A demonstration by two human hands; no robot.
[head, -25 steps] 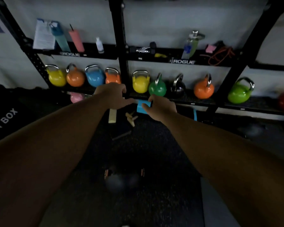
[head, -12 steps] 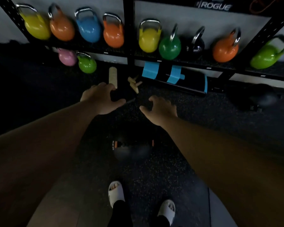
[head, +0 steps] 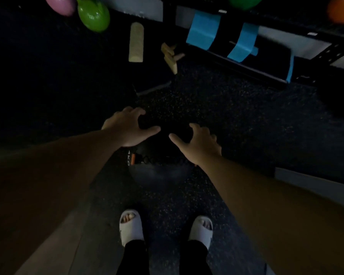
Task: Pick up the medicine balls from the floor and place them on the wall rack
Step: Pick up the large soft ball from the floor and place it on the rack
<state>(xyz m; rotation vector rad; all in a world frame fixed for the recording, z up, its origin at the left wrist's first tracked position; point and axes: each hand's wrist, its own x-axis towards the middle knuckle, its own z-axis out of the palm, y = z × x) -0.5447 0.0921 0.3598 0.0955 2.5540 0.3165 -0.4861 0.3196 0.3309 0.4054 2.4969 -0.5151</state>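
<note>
Two spread hands (round dark ball)

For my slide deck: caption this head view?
Both open hands, left hand and right hand, reach toward a dark medicine ball on the gym floor.

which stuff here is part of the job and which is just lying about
Belongs to the job:
- dark medicine ball on the floor
- left hand, open above it
- right hand, open above it

Just lying about:
- green kettlebell
- pink kettlebell
- pale roller
- wooden pieces
- blue-taped black pad
</note>
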